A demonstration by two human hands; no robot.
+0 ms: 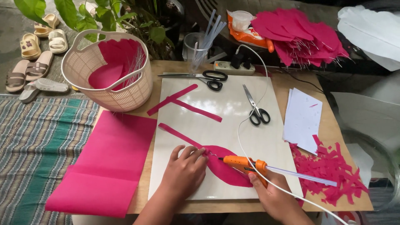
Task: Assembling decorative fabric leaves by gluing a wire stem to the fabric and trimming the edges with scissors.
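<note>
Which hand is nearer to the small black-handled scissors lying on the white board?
Right. The right hand holds the orange glue gun just below the small black-handled scissors; the left hand lies further left.

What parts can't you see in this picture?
All in the head view:
- Left hand covers where the pink strip meets the pink petal.
- Right hand hides the glue gun handle and trigger.
- The gun's white cord runs off the bottom edge.
- Basket wall hides most of the pink pieces inside.
- Wires there are too thin to count.
</note>
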